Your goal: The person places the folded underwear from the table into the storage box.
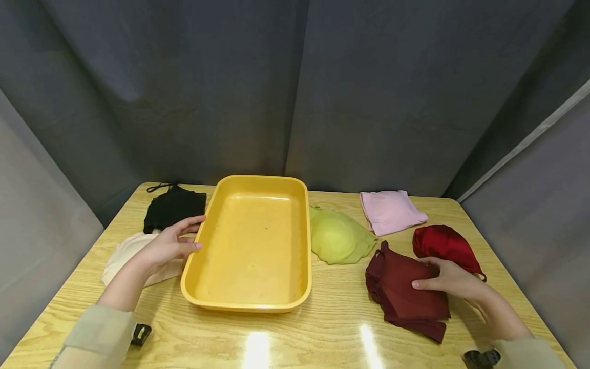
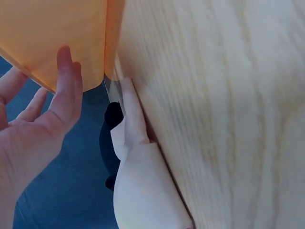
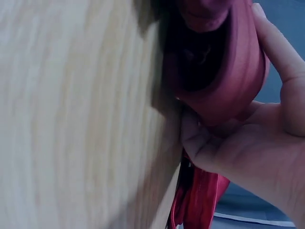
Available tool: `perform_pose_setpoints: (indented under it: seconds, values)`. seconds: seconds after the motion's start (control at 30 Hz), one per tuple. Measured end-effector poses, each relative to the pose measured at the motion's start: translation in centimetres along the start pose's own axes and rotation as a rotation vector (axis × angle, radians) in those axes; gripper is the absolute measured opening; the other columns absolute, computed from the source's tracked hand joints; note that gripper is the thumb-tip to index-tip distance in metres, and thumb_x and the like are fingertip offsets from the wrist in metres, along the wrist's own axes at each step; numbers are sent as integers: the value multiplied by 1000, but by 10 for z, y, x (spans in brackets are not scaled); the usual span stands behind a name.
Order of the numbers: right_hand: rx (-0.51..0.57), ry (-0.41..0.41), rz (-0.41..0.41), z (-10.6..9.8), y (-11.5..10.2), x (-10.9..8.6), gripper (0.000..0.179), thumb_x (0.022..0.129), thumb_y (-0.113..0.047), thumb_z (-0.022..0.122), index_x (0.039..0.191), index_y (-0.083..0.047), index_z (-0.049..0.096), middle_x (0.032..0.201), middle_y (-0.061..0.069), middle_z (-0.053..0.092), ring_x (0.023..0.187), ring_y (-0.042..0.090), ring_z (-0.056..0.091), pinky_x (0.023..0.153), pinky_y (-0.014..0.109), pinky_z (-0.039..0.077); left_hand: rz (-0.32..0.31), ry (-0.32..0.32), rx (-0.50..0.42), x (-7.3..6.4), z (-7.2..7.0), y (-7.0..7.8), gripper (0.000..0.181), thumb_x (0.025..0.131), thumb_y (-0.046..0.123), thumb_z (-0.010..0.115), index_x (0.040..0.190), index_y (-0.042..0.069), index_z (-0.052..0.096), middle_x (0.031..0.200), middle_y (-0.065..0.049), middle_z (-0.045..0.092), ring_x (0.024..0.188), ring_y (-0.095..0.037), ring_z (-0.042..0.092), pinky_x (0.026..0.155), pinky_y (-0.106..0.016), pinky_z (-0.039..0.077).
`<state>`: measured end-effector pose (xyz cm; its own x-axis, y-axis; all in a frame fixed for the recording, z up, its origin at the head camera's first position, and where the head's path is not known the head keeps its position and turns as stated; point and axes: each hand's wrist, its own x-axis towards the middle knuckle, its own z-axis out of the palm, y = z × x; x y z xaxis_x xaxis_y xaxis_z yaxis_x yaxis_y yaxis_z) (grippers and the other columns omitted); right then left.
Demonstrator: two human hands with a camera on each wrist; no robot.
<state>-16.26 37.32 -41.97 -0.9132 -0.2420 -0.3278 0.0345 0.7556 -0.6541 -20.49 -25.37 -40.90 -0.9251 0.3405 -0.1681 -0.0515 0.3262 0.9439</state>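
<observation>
A folded maroon garment (image 1: 407, 300) lies at the table's right front. My right hand (image 1: 444, 279) grips its right edge, thumb on top and fingers tucked underneath; in the right wrist view the folded cloth (image 3: 245, 67) bulges around a dark hollow. Left of the table's middle stands a yellow plastic tub (image 1: 251, 246) with nothing inside. The fingertips of my left hand (image 1: 168, 246) touch its left rim, the fingers loosely extended. Up close, the left hand (image 2: 43, 129) shows against the tub's outer wall (image 2: 81, 28). What kind of garment the maroon one is, I cannot tell.
Beneath my left arm lies a cream garment (image 1: 124, 253), with a black strappy top (image 1: 175, 207) behind it. A yellow-green bra (image 1: 338, 238) sits right of the tub. Farther right are a folded pink garment (image 1: 392, 211) and a red satin garment (image 1: 444, 243). Grey curtains (image 1: 295, 92) hang behind.
</observation>
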Motion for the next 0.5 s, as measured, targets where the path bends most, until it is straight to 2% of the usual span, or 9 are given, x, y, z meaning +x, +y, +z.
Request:
perform_pose_setpoints:
  seconds: [0.13, 0.27, 0.5]
  values:
    - [33, 4, -24, -3, 0, -1, 71, 83, -30, 71, 133, 9, 38, 117, 19, 56, 101, 23, 55, 78, 33, 48, -5, 4, 15, -1, 2, 2, 70, 90, 2, 60, 149, 10, 24, 141, -23, 34, 118, -41, 49, 82, -39, 54]
    - [125, 3, -73, -3, 1, 0, 62, 84, -23, 71, 129, 4, 39, 111, 14, 56, 93, 15, 56, 76, 30, 49, -14, 4, 15, -2, 3, 3, 70, 90, 2, 60, 149, 9, 23, 140, -24, 34, 120, -42, 48, 83, -40, 53]
    - [272, 3, -129, -3, 3, 0, 65, 85, -13, 69, 135, 2, 30, 115, 16, 54, 93, 11, 60, 75, 33, 53, -31, 9, -3, -3, 5, 6, 70, 90, 2, 60, 149, 9, 23, 139, -23, 34, 120, -41, 48, 85, -42, 53]
